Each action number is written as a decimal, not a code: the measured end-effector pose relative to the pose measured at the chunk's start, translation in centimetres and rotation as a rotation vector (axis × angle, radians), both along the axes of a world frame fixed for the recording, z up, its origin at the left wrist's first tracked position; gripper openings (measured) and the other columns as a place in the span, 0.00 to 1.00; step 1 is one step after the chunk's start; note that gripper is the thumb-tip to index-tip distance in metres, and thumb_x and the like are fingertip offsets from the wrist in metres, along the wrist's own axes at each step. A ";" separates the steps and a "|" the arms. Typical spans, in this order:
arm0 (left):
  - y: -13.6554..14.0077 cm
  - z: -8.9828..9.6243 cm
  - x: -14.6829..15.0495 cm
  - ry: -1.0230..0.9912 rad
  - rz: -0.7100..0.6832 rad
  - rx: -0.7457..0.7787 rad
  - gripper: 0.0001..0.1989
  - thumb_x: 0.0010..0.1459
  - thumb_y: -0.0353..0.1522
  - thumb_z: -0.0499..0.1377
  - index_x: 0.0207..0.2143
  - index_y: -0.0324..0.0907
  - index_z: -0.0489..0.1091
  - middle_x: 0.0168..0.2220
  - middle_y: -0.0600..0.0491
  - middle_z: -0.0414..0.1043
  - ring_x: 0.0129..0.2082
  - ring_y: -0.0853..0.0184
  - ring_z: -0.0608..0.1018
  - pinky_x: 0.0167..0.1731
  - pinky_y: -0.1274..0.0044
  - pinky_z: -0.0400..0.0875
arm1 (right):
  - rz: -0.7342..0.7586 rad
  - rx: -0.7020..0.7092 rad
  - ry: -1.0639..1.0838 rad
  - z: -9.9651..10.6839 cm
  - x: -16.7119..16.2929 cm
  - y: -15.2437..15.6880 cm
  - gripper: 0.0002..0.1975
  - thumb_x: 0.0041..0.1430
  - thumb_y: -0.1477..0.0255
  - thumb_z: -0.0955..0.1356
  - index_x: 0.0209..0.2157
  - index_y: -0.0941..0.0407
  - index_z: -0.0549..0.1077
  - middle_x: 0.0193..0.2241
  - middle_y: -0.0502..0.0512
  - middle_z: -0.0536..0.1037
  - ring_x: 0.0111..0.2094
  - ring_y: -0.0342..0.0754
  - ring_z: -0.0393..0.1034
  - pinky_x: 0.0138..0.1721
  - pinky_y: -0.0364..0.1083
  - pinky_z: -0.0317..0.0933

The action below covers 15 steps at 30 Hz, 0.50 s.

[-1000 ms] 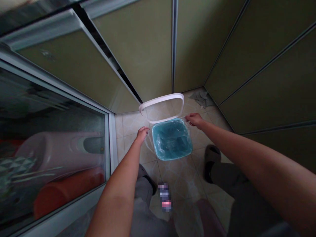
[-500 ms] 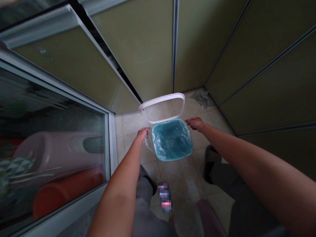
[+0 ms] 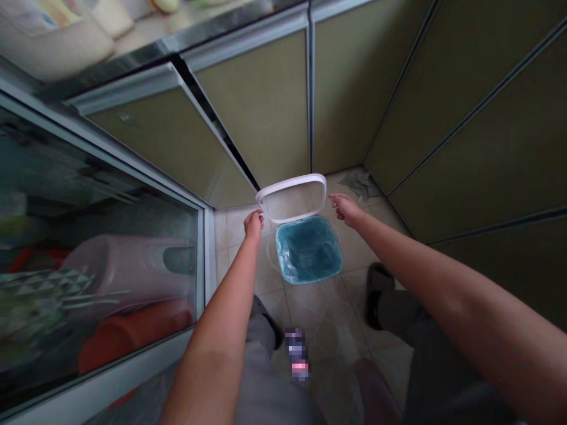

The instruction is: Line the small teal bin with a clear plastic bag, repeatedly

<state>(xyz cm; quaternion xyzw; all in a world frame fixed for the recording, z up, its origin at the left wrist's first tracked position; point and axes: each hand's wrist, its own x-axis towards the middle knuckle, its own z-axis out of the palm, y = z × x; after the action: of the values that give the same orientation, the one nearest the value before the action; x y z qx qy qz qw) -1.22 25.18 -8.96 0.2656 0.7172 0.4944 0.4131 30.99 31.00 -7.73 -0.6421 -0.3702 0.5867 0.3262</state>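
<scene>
A blue-green trash bin (image 3: 310, 280) stands upright on the floor, with a clear plastic liner (image 3: 290, 260) inside and over its edge. Behind it, the bin's white ring-shaped rim (image 3: 295, 179) is tipped up, standing along the back edge. My left hand (image 3: 254, 224) is closed by the ring's left end, its fingertips close against it; whether they grip anything cannot be made out. Just right of the ring is my right hand (image 3: 346, 209), its index finger stretched toward the ring and the other fingers curled. A small gap shows between that fingertip and the ring.
Cabinet doors (image 3: 261, 106) rise behind the bin and panels (image 3: 465, 136) stand on the right. A grey cloth (image 3: 361, 183) lies in the corner. On the left is a framed glass door (image 3: 204, 260). My feet flank a blurred-out patch (image 3: 297, 354) on the floor tiles.
Both hands have left the bin's sides and moved up to the two ends of the white ring. The liner strip by my left hand has dropped. The view has tilted up.
</scene>
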 end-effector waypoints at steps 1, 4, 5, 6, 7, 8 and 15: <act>-0.3 1.0 0.5 -0.081 -0.002 -0.005 0.22 0.53 0.44 0.58 0.43 0.39 0.77 0.27 0.57 0.69 0.22 0.74 0.67 0.26 0.80 0.62 | -0.003 0.023 0.065 1.0 -0.4 -0.1 0.17 0.65 0.68 0.64 0.53 0.55 0.73 0.29 0.48 0.70 0.18 0.36 0.49 0.19 0.38 0.46; -2.2 3.1 2.0 -0.215 0.013 -0.012 0.24 0.50 0.46 0.62 0.44 0.38 0.77 0.27 0.57 0.69 0.21 0.76 0.67 0.26 0.81 0.61 | -0.009 0.053 0.145 3.6 -1.2 -1.4 0.13 0.65 0.65 0.66 0.48 0.55 0.73 0.27 0.47 0.71 0.17 0.36 0.51 0.19 0.38 0.50; -3.1 3.6 2.4 -0.234 0.021 -0.023 0.25 0.50 0.46 0.62 0.44 0.38 0.77 0.27 0.57 0.70 0.22 0.75 0.68 0.26 0.81 0.62 | -0.008 0.048 0.145 4.2 -1.2 -2.0 0.13 0.65 0.65 0.66 0.47 0.56 0.73 0.27 0.47 0.72 0.17 0.36 0.52 0.19 0.38 0.51; -4.1 3.9 2.7 -0.247 0.032 -0.041 0.25 0.51 0.46 0.62 0.45 0.38 0.77 0.27 0.56 0.71 0.23 0.75 0.70 0.27 0.81 0.62 | -0.001 0.036 0.137 4.7 -1.0 -2.7 0.12 0.65 0.65 0.66 0.46 0.56 0.73 0.27 0.48 0.73 0.17 0.36 0.54 0.20 0.38 0.53; -5.1 4.0 2.9 -0.252 0.035 -0.063 0.26 0.51 0.46 0.62 0.46 0.38 0.76 0.28 0.55 0.72 0.24 0.74 0.71 0.27 0.81 0.62 | 0.013 0.018 0.124 5.1 -0.7 -3.4 0.12 0.65 0.65 0.66 0.46 0.56 0.74 0.27 0.49 0.74 0.17 0.37 0.56 0.20 0.39 0.54; -6.2 4.0 3.1 -0.248 0.024 -0.082 0.26 0.52 0.46 0.62 0.48 0.39 0.76 0.30 0.54 0.73 0.25 0.73 0.72 0.28 0.81 0.63 | 0.032 -0.004 0.103 5.3 -0.3 -4.2 0.12 0.65 0.65 0.66 0.46 0.56 0.74 0.28 0.50 0.75 0.17 0.37 0.58 0.20 0.39 0.56; -14.2 1.7 3.1 0.192 -0.392 -0.174 0.34 0.46 0.41 0.72 0.56 0.39 0.75 0.43 0.46 0.79 0.39 0.63 0.79 0.43 0.74 0.70 | 0.568 0.069 -0.432 2.3 3.6 -9.9 0.15 0.62 0.66 0.69 0.47 0.56 0.80 0.39 0.59 0.82 0.32 0.47 0.75 0.35 0.44 0.67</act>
<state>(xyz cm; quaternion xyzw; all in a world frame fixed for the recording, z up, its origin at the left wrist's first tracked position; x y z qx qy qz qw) 1.84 11.03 -7.28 0.4089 0.7279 0.3134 0.4525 34.63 21.13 -5.48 -0.6114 -0.6139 0.4919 0.0859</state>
